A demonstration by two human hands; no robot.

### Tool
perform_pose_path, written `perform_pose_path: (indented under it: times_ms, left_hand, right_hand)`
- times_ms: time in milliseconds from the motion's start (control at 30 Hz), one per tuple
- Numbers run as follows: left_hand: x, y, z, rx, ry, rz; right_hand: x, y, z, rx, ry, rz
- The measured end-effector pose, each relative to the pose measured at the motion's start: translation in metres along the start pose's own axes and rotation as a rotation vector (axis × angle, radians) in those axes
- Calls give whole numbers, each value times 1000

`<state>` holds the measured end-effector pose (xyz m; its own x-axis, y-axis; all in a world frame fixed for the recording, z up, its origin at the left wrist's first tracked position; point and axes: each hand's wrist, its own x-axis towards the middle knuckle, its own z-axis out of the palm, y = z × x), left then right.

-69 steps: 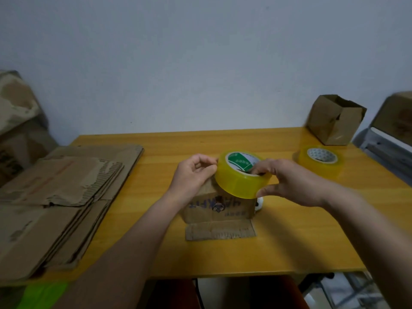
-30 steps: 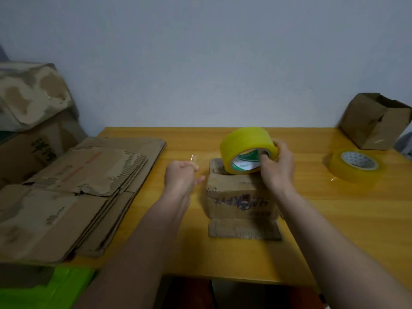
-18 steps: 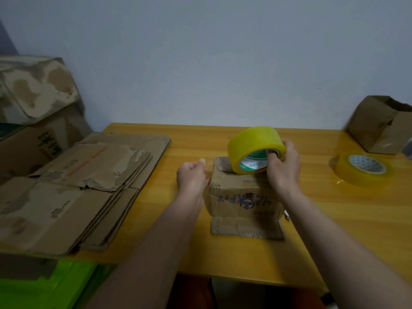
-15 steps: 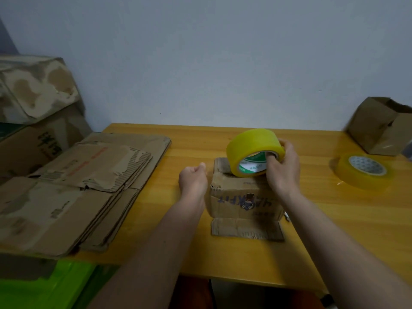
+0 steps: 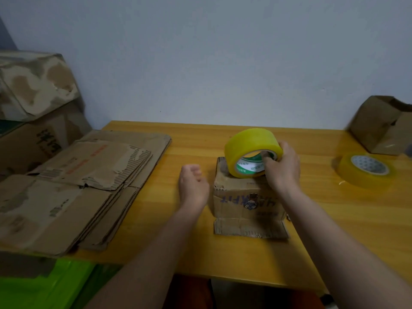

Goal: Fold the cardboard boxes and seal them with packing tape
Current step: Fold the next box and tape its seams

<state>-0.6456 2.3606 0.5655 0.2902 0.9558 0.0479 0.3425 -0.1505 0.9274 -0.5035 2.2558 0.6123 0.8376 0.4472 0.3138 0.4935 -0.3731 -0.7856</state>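
A small brown cardboard box [image 5: 247,199] stands on the yellow wooden table [image 5: 338,224], with one flap lying flat toward me. My right hand [image 5: 282,168] grips a yellow packing tape roll [image 5: 247,141] on edge on the box's top, with fingers hooked into its core. My left hand [image 5: 192,186] is curled at the box's upper left edge, its fingertips pinched together as on the tape end. The clear strip itself hardly shows.
A second tape roll [image 5: 365,172] lies flat at the right. An open brown box [image 5: 379,126] stands at the back right corner. A stack of flattened cardboard [image 5: 78,186] covers the table's left part. Large boxes [image 5: 33,85] stand beyond it, and something green [image 5: 44,291] lies below.
My left hand pulled away from the roll to the left, then came down beside the box's left edge. My right hand tipped the roll on edge and set it on the box top.
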Motion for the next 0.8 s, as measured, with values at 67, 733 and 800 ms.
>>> perform_pose_path:
  times_ms: [67,733,800]
  left_hand:
    - [-12,5,0,-159,-116,267]
    - [1,33,9,1056,-583,479]
    - [0,35,11,1072,-581,464]
  right_hand:
    - [0,-1,-1,29,-29,11]
    - [34,23,-58,-140,-46,-205]
    - [32,26,-55,19,-50,-163]
